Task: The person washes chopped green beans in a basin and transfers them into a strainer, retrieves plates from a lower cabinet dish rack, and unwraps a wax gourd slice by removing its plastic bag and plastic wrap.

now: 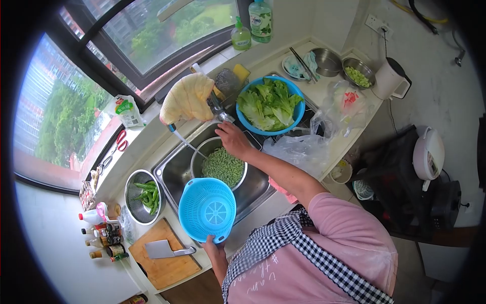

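My left hand (214, 245) grips the handle at the rim of a blue plastic colander (207, 209), which is empty and tilted over the sink's front edge. My right hand (233, 139) reaches across to the faucet (220, 110); its fingers are bent, and what they touch is hard to make out. A thin stream of water runs from the spout into a metal pot (196, 164) in the sink (174, 175). Green bean-like pieces (223, 166) lie in the pot's water. A cloth (187, 99) hangs over the faucet.
Lettuce fills a blue basin (298, 114) behind the sink. Plastic bags (298, 152) lie to its right. Green peppers (148, 196) sit in a metal strainer (132, 205) at left. A cleaver (164, 250) rests on a cutting board (169, 271), near several bottles (112, 239).
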### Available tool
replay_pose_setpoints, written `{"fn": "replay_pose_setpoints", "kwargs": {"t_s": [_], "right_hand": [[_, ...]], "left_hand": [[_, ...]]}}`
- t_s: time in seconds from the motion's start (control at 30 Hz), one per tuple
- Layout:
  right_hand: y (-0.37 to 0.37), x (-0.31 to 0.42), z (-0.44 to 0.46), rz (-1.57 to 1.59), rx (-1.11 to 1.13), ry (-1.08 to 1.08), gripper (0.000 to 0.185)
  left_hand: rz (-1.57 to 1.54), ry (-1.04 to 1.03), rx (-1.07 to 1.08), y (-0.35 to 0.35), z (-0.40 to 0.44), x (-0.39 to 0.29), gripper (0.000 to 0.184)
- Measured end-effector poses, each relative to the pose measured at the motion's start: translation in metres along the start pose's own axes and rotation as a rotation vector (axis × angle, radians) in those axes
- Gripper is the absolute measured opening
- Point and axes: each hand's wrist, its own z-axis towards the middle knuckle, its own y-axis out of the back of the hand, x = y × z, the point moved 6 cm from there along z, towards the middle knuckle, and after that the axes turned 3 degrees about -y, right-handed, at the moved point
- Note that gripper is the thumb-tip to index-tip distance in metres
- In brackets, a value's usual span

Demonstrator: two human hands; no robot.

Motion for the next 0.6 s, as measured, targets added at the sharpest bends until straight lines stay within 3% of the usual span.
{"fn": "replay_pose_setpoints", "kwargs": {"t_s": [0.17, 0.4, 0.6], "right_hand": [[0.012, -0.016, 0.037, -0.158, -0.028, -0.224, 0.009], [-0.015, -0.044, 0.03, -0.237, 0.127, -0.1, 0.006], [-0.003, -0.03, 0.03, -0.104, 0.14, -0.064, 0.008]], "left_hand": [[-0.037, -0.015, -0.005, -0.001, -0.001, 0.002, 0.061], [-0.065, -0.057, -0.095, -0.002, 0.002, 0.004, 0.054], [-0.012, -0.034, -0.081, -0.007, -0.002, -0.002, 0.054]]}}
